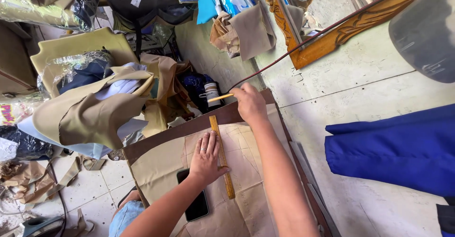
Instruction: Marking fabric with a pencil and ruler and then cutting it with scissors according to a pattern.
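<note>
My left hand (206, 157) lies flat, fingers spread, pressing a yellow wooden ruler (222, 157) onto a sheet of brown pattern paper (246, 170) marked with drawn lines. A ring shows on one finger. My right hand (250, 103) is past the far end of the ruler, at the table's far edge, closed around a yellow pencil (219, 96) that points left. The paper covers tan cloth (156, 170) on a brown wooden table (189, 128). A black phone (196, 206) rests on the cloth beside my left forearm.
Heaps of tan fabric (95, 109) and plastic-wrapped bundles (76, 66) crowd the left. A blue garment (393, 147) lies on the concrete floor at right. A carved wooden frame (341, 33) stands beyond, and a dark red cord (303, 45) runs along it. Scraps litter the tiled floor (90, 189).
</note>
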